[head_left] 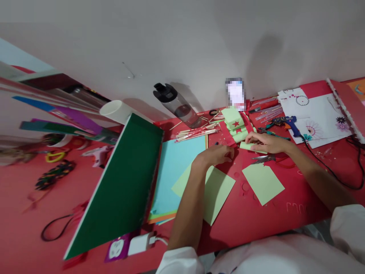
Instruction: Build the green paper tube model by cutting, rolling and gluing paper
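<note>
My right hand has its fingers around a pale green paper roll lying on the red tabletop. Just in front of it are scissors with their blades pointing left. My left hand hovers low over the table with curled fingers; whether anything small is between them is hidden. Under that forearm lies a pale green sheet, partly covered. A smaller pale green piece rests below the scissors. Behind my right hand stands a pale green paper construction with a red star and several paper rolls.
A green board leans upright at left, beside blue paper. Behind are a water bottle, wooden sticks and a phone against the wall. A blue glue gun trails its cord at right near decorated sheets.
</note>
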`<act>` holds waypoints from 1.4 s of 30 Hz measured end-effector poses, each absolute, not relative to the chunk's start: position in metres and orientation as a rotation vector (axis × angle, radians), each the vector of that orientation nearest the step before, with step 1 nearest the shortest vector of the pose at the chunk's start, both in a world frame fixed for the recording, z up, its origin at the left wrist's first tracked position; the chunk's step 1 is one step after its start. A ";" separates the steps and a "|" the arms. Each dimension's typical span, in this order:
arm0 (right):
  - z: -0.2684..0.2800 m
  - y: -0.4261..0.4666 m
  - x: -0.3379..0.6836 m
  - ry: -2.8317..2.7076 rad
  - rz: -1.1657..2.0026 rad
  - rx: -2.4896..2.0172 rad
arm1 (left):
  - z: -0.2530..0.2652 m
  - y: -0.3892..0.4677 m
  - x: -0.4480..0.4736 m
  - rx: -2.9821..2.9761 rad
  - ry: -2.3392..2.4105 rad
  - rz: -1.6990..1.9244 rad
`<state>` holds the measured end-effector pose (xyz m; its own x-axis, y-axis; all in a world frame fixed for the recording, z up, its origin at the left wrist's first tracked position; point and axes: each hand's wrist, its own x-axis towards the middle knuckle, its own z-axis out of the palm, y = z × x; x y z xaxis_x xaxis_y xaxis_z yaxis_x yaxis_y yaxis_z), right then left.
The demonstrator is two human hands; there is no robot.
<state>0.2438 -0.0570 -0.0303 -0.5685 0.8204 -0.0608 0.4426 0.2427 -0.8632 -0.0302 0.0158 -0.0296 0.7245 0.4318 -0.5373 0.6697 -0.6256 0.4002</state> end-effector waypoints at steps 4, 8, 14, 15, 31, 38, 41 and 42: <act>-0.028 -0.056 0.243 -2.211 1.219 -1.160 | -0.032 0.016 -0.031 2.322 0.846 -0.538; -0.027 -0.055 0.241 -2.226 1.207 -1.140 | -0.034 0.017 -0.031 2.321 0.847 -0.549; -0.027 -0.054 0.243 -2.224 1.094 -1.221 | -0.036 0.017 -0.031 2.300 0.854 -0.551; -0.028 -0.054 0.243 -2.225 1.077 -1.234 | -0.036 0.017 -0.031 2.295 0.861 -0.549; -0.020 -0.060 0.236 -1.965 1.032 -1.335 | 0.002 0.001 -0.040 2.268 0.568 0.288; -0.014 -0.067 0.224 -1.838 1.274 -1.103 | -0.014 -0.001 -0.028 2.675 0.424 0.916; -0.017 -0.068 0.218 -1.663 1.448 -0.999 | -0.014 -0.004 -0.024 2.857 0.353 1.087; -0.019 -0.068 0.215 -1.594 1.483 -0.990 | -0.012 -0.005 -0.023 2.906 0.328 1.153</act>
